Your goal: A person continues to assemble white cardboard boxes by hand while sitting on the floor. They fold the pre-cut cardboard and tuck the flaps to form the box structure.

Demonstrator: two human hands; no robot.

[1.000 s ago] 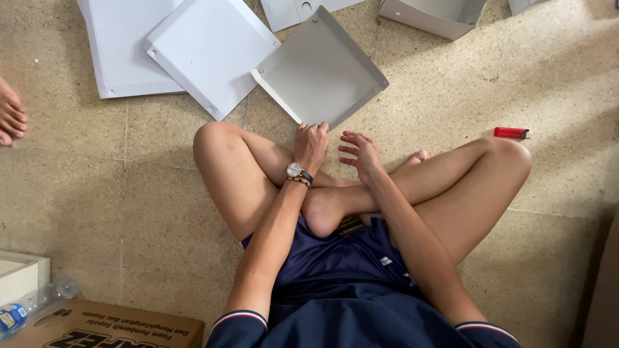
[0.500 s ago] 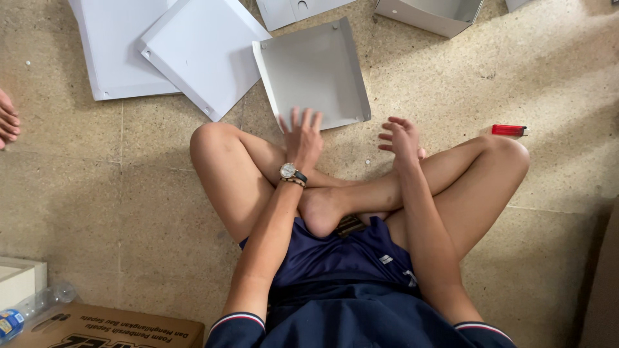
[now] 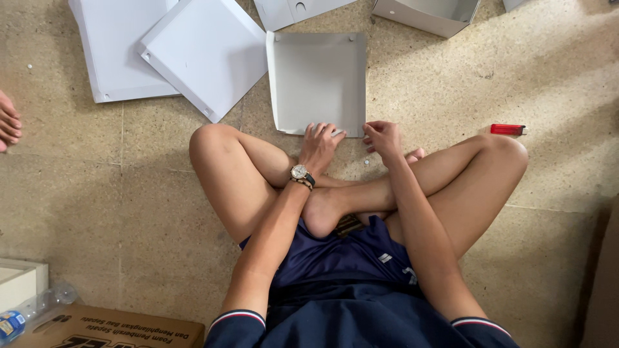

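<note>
Left hand (image 3: 319, 143) fingers spread on near edge of flat grey square cardboard sheet (image 3: 317, 80), right hand (image 3: 382, 136) loosely curled at its corner (pinch unclear), fingertips hidden.

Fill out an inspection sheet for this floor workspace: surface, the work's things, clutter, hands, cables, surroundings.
Surface: speckled beige tile floor; the person sits cross-legged on it.
Work's things: flat grey cardboard sheet with folded side edges, lying square in front of the legs.
Clutter: two white sheets overlapping at the upper left; red lighter at right; grey open box at the top edge.
Hands: left hand, with a wristwatch, fingers on the grey sheet's near edge; right hand at its near right corner.
Cables: nothing seen.
Surroundings: another person's toes at left edge; brown carton and plastic bottle at lower left.
</note>
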